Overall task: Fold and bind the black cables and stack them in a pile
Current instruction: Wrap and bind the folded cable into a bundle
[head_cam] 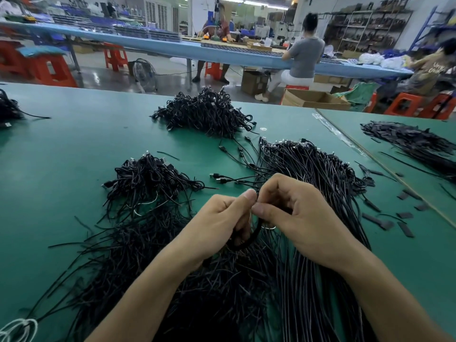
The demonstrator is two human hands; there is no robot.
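My left hand [223,219] and my right hand [293,213] meet at the middle of the green table [61,149], both pinching one folded black cable [251,236] whose loop hangs below my fingers. Its plug ends [218,178] trail away to the upper left. A long bundle of straight loose cables [320,198] lies under my right forearm. Loose black ties [138,245] are spread under my left forearm. A pile of bound cables [150,178] sits to the left, and a larger pile [207,112] lies further back.
Short black strips [404,215] are scattered at the right, near another heap of black strips [414,141] across a table seam. White ties [17,329] lie at the bottom left. People sit at a blue bench [172,46] behind; cardboard boxes and red stools stand on the floor.
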